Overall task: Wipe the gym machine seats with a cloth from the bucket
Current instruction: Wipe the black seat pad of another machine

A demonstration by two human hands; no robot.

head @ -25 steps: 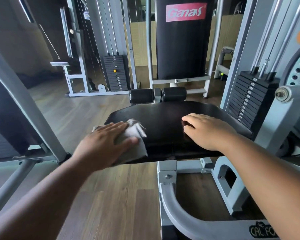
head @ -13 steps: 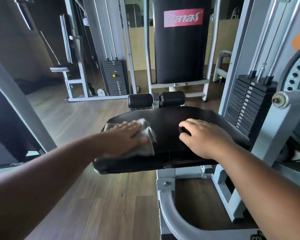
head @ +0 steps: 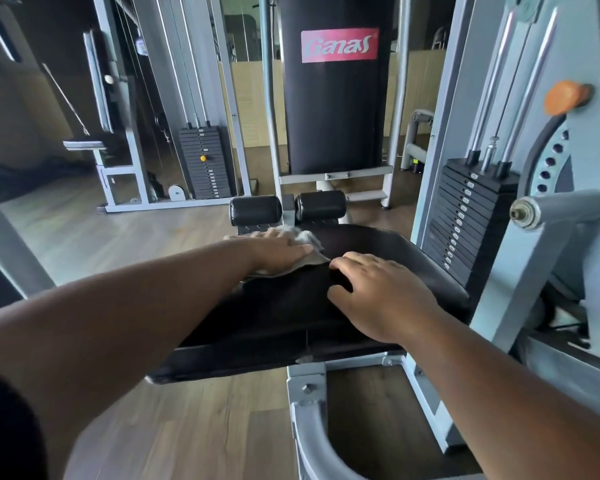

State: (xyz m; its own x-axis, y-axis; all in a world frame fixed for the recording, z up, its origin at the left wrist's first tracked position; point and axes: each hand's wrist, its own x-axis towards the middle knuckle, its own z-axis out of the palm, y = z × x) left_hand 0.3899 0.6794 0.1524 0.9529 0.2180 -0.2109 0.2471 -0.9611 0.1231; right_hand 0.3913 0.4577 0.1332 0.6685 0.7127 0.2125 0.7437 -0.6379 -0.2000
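Note:
A black padded machine seat (head: 406,261) lies flat in front of me in the head view. My left hand (head: 278,252) presses a crumpled white cloth (head: 309,239) flat onto the seat's far left part, fingers straight. The cloth shows past my fingertips and under my palm. My right hand (head: 378,296) rests on the middle of the seat with its fingers spread and slightly bent, holding nothing. No bucket is in view.
Two black roller pads (head: 257,210) sit just beyond the seat. A weight stack (head: 465,223) and grey frame stand close on the right. A tall black Ganas back pad (head: 336,98) rises behind. Wooden floor (head: 187,427) lies to the left and below.
My left hand has slid the cloth from the seat's near left edge toward its far side. The right hand has stayed on the seat's middle, and the view has moved closer.

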